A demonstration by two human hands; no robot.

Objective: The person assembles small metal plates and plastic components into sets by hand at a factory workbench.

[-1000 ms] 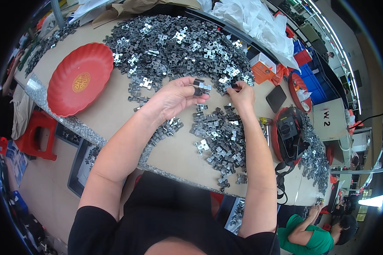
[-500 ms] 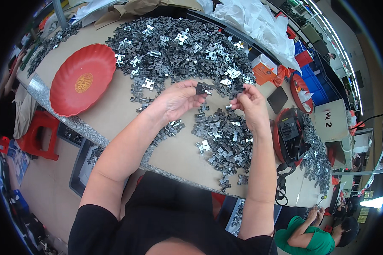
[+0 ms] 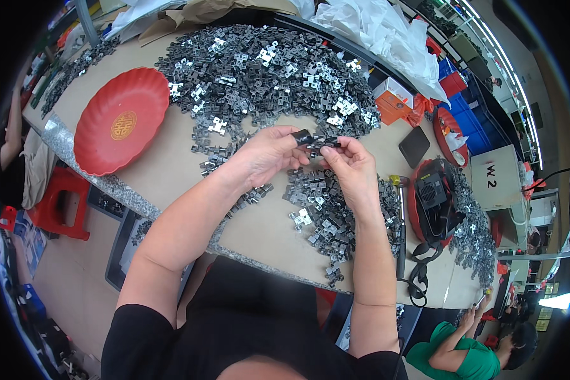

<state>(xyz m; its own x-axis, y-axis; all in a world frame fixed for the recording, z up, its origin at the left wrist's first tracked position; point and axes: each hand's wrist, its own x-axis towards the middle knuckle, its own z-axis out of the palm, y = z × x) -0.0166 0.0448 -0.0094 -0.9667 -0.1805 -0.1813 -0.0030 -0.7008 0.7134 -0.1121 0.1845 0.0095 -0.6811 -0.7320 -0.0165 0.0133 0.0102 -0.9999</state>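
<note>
Over the table, my left hand (image 3: 272, 154) and my right hand (image 3: 353, 172) meet, each with its fingers pinched. Between them are small dark metal clips (image 3: 320, 145), touching one another or nearly so; fingers partly cover them, and I cannot tell whether they are joined. Something black and smooth shows at my left fingertips. Behind my hands spreads a large pile of similar metal clips (image 3: 253, 69). A smaller heap of clips (image 3: 335, 215) lies below my right hand, partly under my wrist.
A red scalloped plate (image 3: 123, 120) sits at the left. On the right are a hammer-like tool (image 3: 401, 221), a black device (image 3: 434, 196) in a red dish, a dark phone-like slab (image 3: 413, 147) and an orange-white box (image 3: 392, 101). A person in green (image 3: 456, 348) works at far right.
My right hand has moved left and slightly down, bringing its clip against or close to the one in my left hand. The hammer-like tool has come into view beside my right forearm.
</note>
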